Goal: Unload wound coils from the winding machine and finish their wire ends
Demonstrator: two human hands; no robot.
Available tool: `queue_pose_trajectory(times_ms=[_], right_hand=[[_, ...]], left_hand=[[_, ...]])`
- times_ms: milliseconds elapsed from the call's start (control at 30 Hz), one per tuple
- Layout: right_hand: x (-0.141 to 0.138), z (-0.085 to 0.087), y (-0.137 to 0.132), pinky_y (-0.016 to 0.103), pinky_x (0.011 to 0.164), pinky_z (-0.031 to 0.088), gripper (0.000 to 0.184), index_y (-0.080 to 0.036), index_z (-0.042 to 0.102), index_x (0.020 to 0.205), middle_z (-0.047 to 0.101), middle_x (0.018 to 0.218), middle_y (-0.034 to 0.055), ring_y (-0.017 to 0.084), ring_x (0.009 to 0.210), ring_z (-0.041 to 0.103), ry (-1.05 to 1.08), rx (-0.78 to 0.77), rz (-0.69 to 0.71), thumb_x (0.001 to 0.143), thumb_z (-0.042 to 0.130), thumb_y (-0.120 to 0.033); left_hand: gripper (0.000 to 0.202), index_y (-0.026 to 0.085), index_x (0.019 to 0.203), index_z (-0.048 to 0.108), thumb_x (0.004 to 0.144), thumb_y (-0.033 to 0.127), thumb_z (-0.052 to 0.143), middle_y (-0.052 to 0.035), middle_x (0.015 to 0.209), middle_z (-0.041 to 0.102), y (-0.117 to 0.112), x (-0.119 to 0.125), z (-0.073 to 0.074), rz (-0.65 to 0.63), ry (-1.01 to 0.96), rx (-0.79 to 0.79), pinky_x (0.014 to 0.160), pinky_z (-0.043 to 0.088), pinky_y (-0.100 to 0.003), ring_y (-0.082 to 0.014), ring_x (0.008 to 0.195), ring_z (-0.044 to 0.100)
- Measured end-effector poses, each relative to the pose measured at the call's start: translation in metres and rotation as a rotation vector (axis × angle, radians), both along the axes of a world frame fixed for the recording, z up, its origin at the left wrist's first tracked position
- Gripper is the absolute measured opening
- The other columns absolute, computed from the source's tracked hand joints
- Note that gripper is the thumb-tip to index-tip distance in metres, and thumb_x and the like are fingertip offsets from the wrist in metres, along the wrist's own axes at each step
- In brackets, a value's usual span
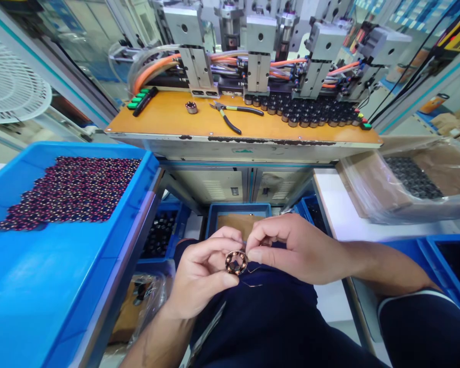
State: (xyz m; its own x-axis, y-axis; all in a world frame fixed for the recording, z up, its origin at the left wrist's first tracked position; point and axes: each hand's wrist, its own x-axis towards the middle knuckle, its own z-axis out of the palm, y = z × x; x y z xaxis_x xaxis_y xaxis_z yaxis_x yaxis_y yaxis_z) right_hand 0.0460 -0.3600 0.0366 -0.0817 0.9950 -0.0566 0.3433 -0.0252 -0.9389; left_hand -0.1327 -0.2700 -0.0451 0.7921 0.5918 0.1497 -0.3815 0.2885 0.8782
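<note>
My left hand [199, 271] pinches a small ring-shaped wound stator [230, 270] between thumb and fingers, low in front of my body. Copper coils show around its open centre, which faces up toward me. Thin wire ends [255, 285] stick out from its lower right side. Meeting it at the right edge, my right hand [291, 248] has thumb and forefinger closed together; what lies between those fingertips is hidden, though wire runs close beneath them.
A blue tray [30, 286] on the left holds many stators. On the orange machine ledge [157, 120] lie pliers [233, 112], a single stator [191, 107] and rows of dark cylindrical parts [310, 110]. A plastic-lined carton [368, 191] stands right; a blue bin [212, 220] sits below.
</note>
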Motion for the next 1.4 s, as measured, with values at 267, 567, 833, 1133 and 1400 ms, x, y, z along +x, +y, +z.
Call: queue_pose_trajectory(times_ms=[267, 567, 833, 1133, 1400], right_hand=[[0.018, 0.001, -0.010, 0.026, 0.073, 0.050, 0.007, -0.012, 0.064, 0.095, 0.067, 0.087, 0.0060, 0.013, 0.079, 0.061, -0.487, 0.490, 0.146, 0.096, 0.060, -0.017], [0.022, -0.006, 0.005, 0.033, 0.076, 0.054, 0.016, -0.008, 0.064, 0.104, 0.072, 0.099, 0.0128, 0.018, 0.086, 0.063, -0.606, 0.953, 0.295, 0.100, 0.049, -0.014], [0.020, -0.012, 0.011, 0.032, 0.066, 0.052, 0.022, -0.009, 0.069, 0.091, 0.072, 0.085, 0.0098, 0.017, 0.074, 0.059, -0.571, 1.036, 0.297, 0.100, 0.050, -0.015], [0.003, -0.029, 0.005, 0.025, 0.065, 0.053, 0.013, -0.010, 0.067, 0.088, 0.071, 0.078, 0.0079, 0.012, 0.070, 0.063, -0.364, 0.945, 0.018, 0.097, 0.060, -0.016], [-0.009, -0.044, 0.000, 0.023, 0.065, 0.055, 0.017, -0.012, 0.063, 0.088, 0.066, 0.078, 0.0073, 0.012, 0.072, 0.063, -0.331, 0.973, -0.146, 0.100, 0.052, -0.018]], left_hand=[[0.032, 0.023, 0.102, 0.077, 0.071, 0.029, 0.086, -0.0034, 0.094, 0.060, 0.000, 0.000, 0.000, -0.074, -0.068, -0.024, 0.071, 0.053, -0.023, -0.0122, 0.076, 0.064], [0.033, 0.021, 0.096, 0.077, 0.069, 0.036, 0.087, -0.0052, 0.097, 0.060, -0.004, 0.000, -0.001, -0.185, -0.019, -0.177, 0.067, 0.044, -0.024, -0.0127, 0.077, 0.055], [0.033, 0.023, 0.099, 0.078, 0.069, 0.034, 0.087, -0.0043, 0.097, 0.061, -0.004, 0.000, -0.001, -0.231, -0.036, -0.219, 0.066, 0.045, -0.023, -0.0112, 0.075, 0.056], [0.030, 0.024, 0.102, 0.079, 0.073, 0.029, 0.085, -0.0063, 0.098, 0.063, -0.003, 0.002, 0.000, -0.067, -0.046, -0.007, 0.066, 0.051, -0.021, -0.0109, 0.074, 0.060], [0.041, 0.026, 0.112, 0.076, 0.072, 0.033, 0.086, -0.0057, 0.094, 0.072, -0.002, 0.001, 0.008, 0.034, 0.070, 0.157, 0.073, 0.056, -0.021, -0.0144, 0.081, 0.067]])
